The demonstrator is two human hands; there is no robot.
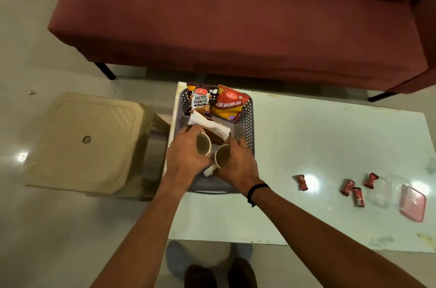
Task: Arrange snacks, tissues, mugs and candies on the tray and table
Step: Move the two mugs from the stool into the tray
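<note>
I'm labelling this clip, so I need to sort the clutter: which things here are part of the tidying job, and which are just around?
Part of the job: tray, peanuts, sev packet, tissues, left mug in left hand, right mug in right hand, candies, table.

Just around: sofa, stool, clear box, pink lid.

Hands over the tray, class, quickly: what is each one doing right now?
Left hand: fingers curled round a tilted white ceramic mug, holding it.
Right hand: fingers curled round a second white ceramic mug, holding it.
</note>
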